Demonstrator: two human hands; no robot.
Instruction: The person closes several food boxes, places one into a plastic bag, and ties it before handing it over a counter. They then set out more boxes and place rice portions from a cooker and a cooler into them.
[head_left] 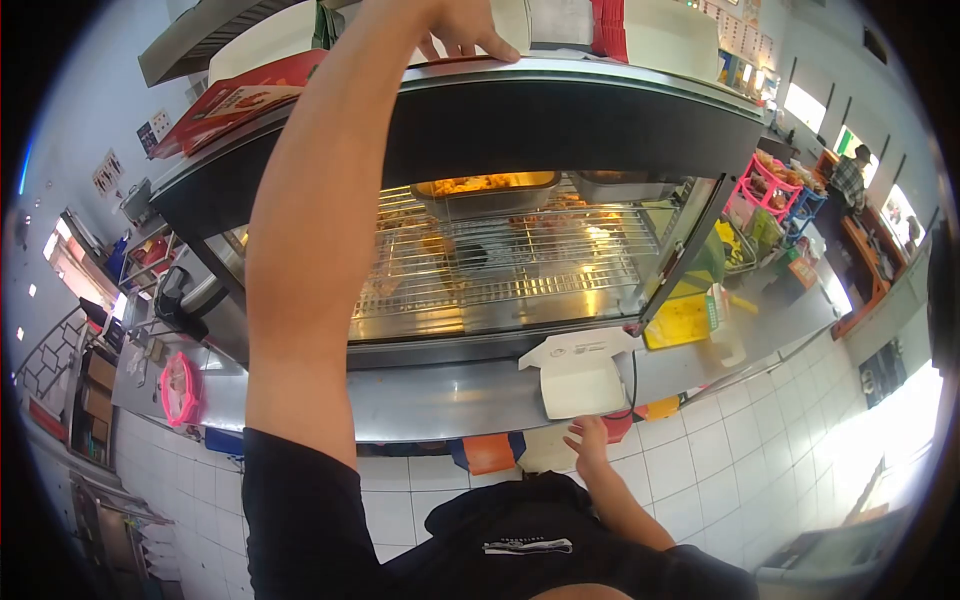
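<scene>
My left hand [462,28] reaches up to the top of a glass-fronted food warmer [570,130], fingers apart and pointing down at its upper edge. The hand is partly cut off by the frame's top. My left forearm crosses in front of the glass. Low on the right, my right hand [590,445] has its fingers spread, right at the front edge of an open white paper food box [580,388]. That box stands on the steel counter [440,395], its printed lid folded back towards the warmer. No food shows inside it.
Behind the glass are a metal tray of golden fried food [487,195] and wire racks [500,265]. White boxes [672,38] and a red printed carton [235,98] lie on top. A pink basket [180,388], a yellow tray [678,322] and a person [848,185] flank the counter.
</scene>
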